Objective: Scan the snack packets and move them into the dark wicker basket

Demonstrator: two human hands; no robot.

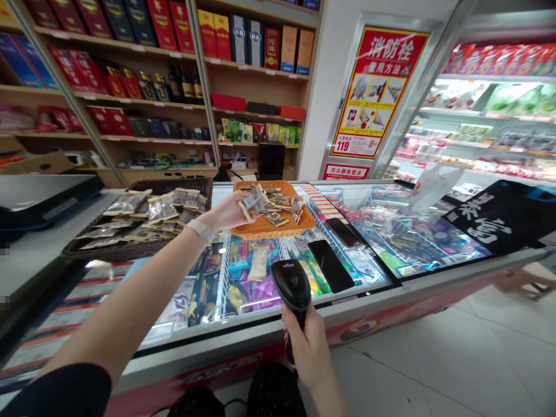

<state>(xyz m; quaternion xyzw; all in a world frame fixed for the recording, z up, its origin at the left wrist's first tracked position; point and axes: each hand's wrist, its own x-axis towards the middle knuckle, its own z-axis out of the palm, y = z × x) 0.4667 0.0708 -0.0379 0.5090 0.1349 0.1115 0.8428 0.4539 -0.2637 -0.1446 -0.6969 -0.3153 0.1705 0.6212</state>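
My left hand (229, 212) reaches out over the freezer lid and pinches a small clear snack packet (252, 204) at the near edge of an orange wicker basket (278, 229), which holds several more packets. My right hand (309, 348) is closed around the grip of a black barcode scanner (292, 285), held low in front of the freezer with its head pointing toward the basket. A dark wicker tray (130, 249) with several similar packets sits to the left of the orange basket.
A glass-topped chest freezer (391, 272) full of frozen goods spans the front; two black phones (330, 265) lie on its lid. A black bag (504, 215) rests at right. Shelves of boxed goods stand behind, an open cooler (490, 127) at right. Someone's foot (521, 281) shows at far right.
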